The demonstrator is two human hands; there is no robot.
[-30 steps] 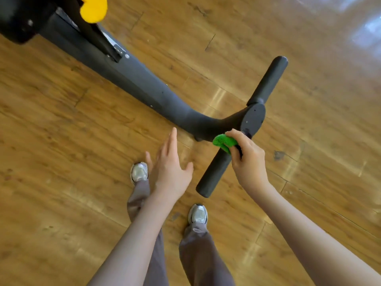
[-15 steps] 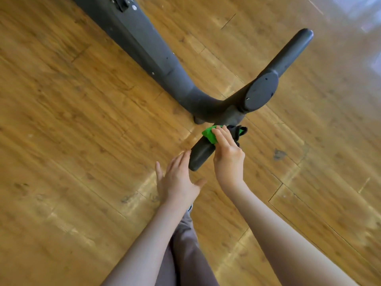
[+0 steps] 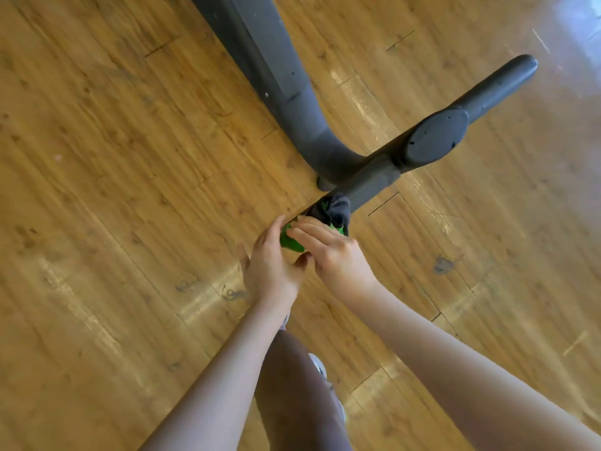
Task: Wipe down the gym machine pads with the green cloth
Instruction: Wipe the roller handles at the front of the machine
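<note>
My right hand (image 3: 335, 255) has its fingers curled over the green cloth (image 3: 290, 241), pressing it against the near end of the padded bar (image 3: 364, 183). My left hand (image 3: 271, 260) sits right beside it, fingers straight and touching the cloth's left side, thumb meeting my right thumb underneath. Just past my fingertips some dark fabric (image 3: 335, 209) bunches round the bar. Farther out, the grey machine frame (image 3: 276, 79) runs away over the wooden floor (image 3: 113, 157).

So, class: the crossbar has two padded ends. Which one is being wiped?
The near pad, mostly hidden under the green cloth and both hands; the far pad sticks out bare and untouched.
</note>
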